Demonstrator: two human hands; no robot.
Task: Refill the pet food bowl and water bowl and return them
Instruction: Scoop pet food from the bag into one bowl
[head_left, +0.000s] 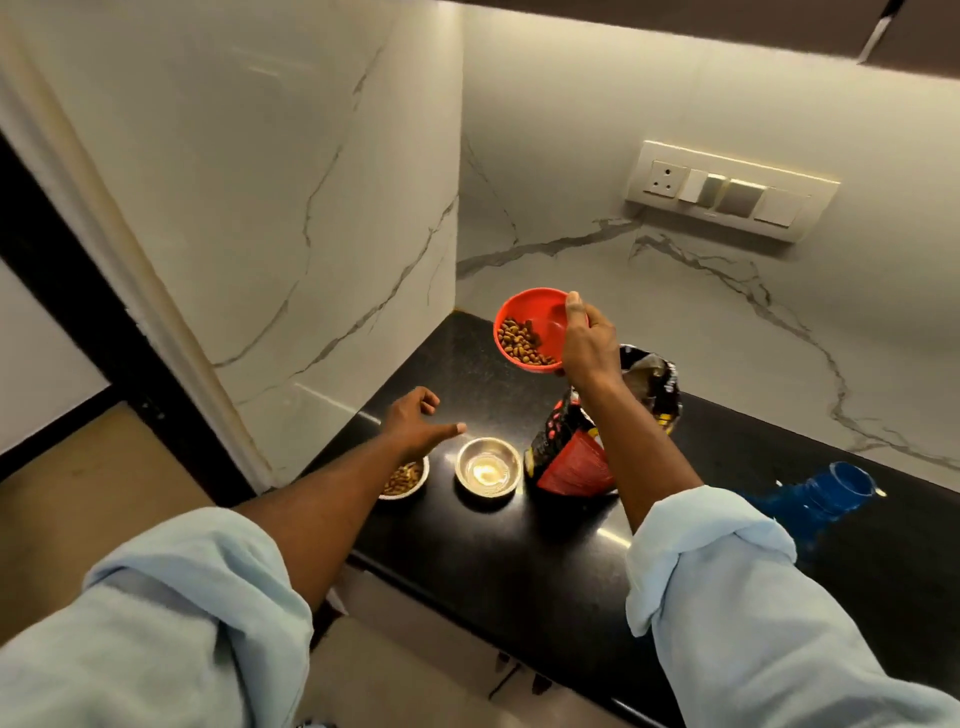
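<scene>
- Head view: black worktop (467, 561) set in a corner of white veined wall panels.
- Right hand (589, 345) raised above the worktop, fingers clamped on the rim of a red bowl (530, 332); thumb on the upper rim. Bowl tilted, brown kibble (519, 343) heaped at its lower side.
- Opened pet food bag (576, 447), black and red, stands under the right forearm, mouth upward.
- Left hand (415, 423) hovers low over the worktop, holding nothing; thumb out, other fingers loosely curled and apart.
- Steel food bowl (408, 480) with kibble sits just under the left wrist, partly hidden by it.
- Second steel bowl (488, 473) just right of it, apart; contents unclear under glare.
- Blue bottle (826, 496), neck open, on the worktop at right.
- Socket and switch panel (727, 189) on the back wall.
- Pale blue sleeves rolled up both forearms.
</scene>
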